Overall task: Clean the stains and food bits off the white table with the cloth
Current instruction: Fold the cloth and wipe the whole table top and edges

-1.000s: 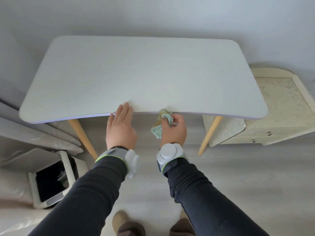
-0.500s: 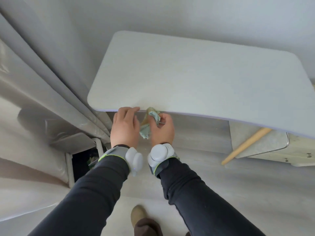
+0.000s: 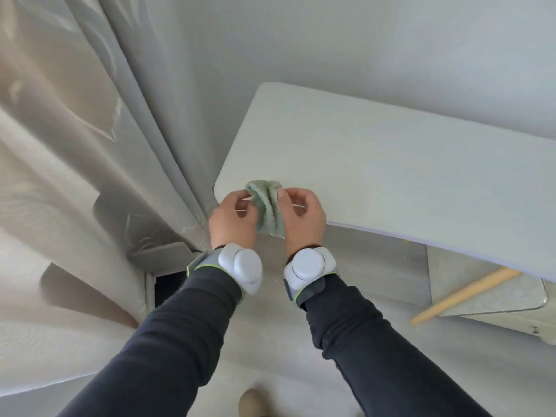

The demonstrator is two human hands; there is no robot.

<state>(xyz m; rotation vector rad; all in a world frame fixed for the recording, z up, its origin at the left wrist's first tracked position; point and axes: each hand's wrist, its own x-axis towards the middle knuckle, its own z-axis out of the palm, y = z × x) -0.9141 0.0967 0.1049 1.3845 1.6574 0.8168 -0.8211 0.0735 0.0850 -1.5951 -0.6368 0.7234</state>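
Pinching cloth (image 3: 267, 209) in left grip (image 3: 231, 221) and right grip (image 3: 305, 218), seemingly refolding over surface (image 3: 391, 164) corner; next likely pressing clean face down.

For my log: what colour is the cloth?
The cloth is pale green, with frayed edges; the head view shows it best.
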